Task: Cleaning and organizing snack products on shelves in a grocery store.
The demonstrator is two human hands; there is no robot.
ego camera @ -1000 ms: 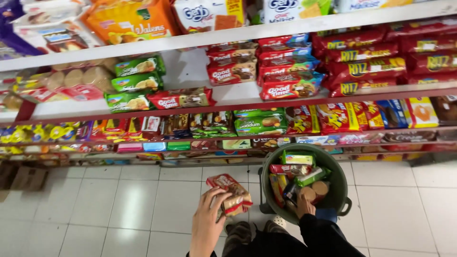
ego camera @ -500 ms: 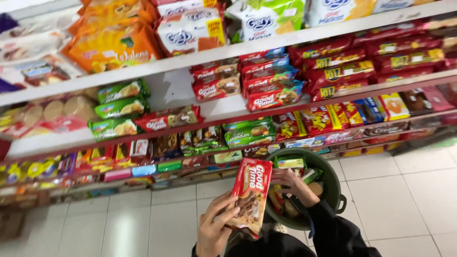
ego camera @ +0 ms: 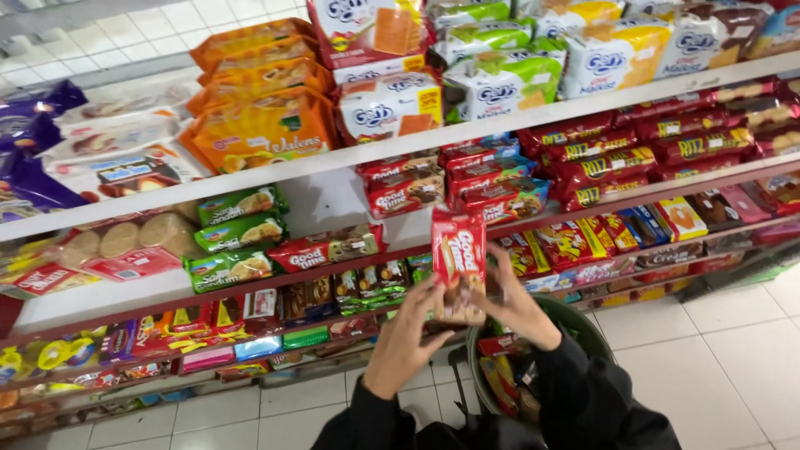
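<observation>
Both hands raised before the shelves. Left hand [ego camera: 406, 340] grasping the red cookie pack [ego camera: 458, 265] from the left side, fingers on its lower half. Right hand [ego camera: 518, 307] grasping the same pack from the right, fingers closed on its edge. Pack held upright in the air, in front of the front edge of the middle shelf [ego camera: 250, 287], just below the red packs [ego camera: 406, 185] lying there. Below the right hand, a dark green basket [ego camera: 583, 323] with some packs inside, above the white tiled floor [ego camera: 717, 350].

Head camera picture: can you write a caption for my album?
Both hands hold a red cookie pack up before snack shelves.
</observation>
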